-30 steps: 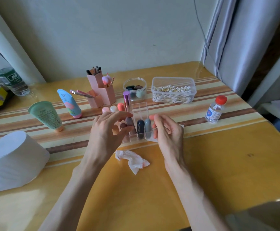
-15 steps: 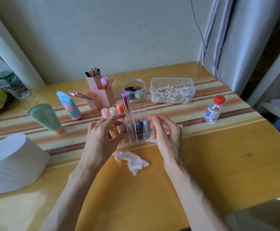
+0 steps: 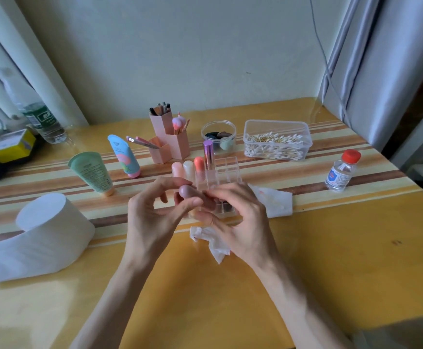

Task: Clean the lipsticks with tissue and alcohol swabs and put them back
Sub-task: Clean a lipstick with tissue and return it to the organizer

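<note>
As two hands (image 3: 150,217) (image 3: 240,222) grip, one lipstick (image 3: 188,193) (mauve)

Soft daylight filled the room, bright and even. The glossy table (image 3: 331,248) threw back pale glare at its far corner by the curtain (image 3: 394,71) and beside my left forearm. Shadows under the tissue roll (image 3: 41,235) were faint. My left hand (image 3: 150,222), my right hand (image 3: 240,227) and the lipstick (image 3: 187,192) they held looked slightly smeared. The wide lens bowed the edges, and the corners were soft.

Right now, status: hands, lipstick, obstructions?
Left hand and right hand both pinch mauve lipstick, held over clear organizer. Crumpled tissue below right hand, not blocking.
</note>
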A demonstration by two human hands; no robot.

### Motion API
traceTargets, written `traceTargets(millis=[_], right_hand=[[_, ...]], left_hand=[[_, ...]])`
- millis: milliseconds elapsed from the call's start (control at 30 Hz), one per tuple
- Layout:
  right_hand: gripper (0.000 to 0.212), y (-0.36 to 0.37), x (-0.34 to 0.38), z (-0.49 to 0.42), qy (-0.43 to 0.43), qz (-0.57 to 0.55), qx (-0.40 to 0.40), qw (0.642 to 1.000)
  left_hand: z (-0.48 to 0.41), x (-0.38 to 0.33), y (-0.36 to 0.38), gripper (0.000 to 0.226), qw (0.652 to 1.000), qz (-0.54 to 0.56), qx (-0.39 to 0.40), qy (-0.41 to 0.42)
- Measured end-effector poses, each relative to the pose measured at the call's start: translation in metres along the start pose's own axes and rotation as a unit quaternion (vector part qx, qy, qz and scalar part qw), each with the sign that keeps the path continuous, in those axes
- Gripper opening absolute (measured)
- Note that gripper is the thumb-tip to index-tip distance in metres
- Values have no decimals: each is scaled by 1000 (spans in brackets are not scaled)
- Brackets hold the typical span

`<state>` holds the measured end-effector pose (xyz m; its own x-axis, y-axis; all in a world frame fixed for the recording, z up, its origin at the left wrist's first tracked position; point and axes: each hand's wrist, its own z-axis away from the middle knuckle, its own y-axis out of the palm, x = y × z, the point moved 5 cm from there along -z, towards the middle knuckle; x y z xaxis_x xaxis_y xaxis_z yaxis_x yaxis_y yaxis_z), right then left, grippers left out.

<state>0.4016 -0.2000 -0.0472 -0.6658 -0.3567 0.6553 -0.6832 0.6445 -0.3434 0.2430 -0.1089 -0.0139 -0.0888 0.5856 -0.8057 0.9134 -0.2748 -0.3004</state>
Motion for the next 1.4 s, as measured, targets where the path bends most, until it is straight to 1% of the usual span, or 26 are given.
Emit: traceTargets(millis=[67, 133, 200, 300, 400, 533, 633, 833, 933, 1033, 1100, 1167, 1233, 1300, 1400], right_hand=[[31, 8, -1, 3, -8, 10, 27, 1000], [29, 12, -3, 6, -7, 13, 34, 999], [30, 16, -1, 8, -17, 24, 37, 999], [28, 25, 6, 10, -44, 71, 37, 996], [26, 32, 14, 11, -72, 103, 33, 992], [26, 36, 21, 12, -96, 137, 40, 985], [27, 39, 25, 14, -104, 155, 47, 981], [25, 40, 36, 17, -116, 193, 33, 974], [24, 40, 32, 17, -110, 198, 56, 972], [30, 33, 20, 17, -79, 193, 78, 975], [27, 27, 12, 16, -63, 185, 68, 978], [24, 24, 10, 15, -56, 178, 57, 981], [24, 27, 11, 14, -49, 162, 51, 984], [26, 30, 13, 15, -40, 149, 50, 987], [24, 28, 10, 15, -31, 142, 49, 988]], left_hand=[[6, 3, -1, 22, 999, 40, 0, -33], [14, 9, -2, 19, 996, 64, -15, -59], [24, 16, -5, 20, 991, 83, -57, -91], [39, 25, -8, 25, 974, 107, -137, -144], [47, 30, -11, 26, 960, 120, -184, -172], [54, 35, -14, 22, 948, 127, -210, -204], [57, 35, -15, 23, 941, 137, -220, -218], [55, 31, -9, 29, 913, 216, -244, -247], [54, 29, -7, 30, 916, 221, -223, -251], [47, 30, -22, 35, 931, 205, -197, -231], [39, 38, -40, 34, 947, 172, -163, -219], [32, 48, -53, 27, 969, 83, -95, -213], [30, 62, -57, 22, 977, -11, -37, -209], [31, 74, -58, 20, 977, -70, -18, -202], [32, 87, -59, 26, 969, -159, -14, -190]])
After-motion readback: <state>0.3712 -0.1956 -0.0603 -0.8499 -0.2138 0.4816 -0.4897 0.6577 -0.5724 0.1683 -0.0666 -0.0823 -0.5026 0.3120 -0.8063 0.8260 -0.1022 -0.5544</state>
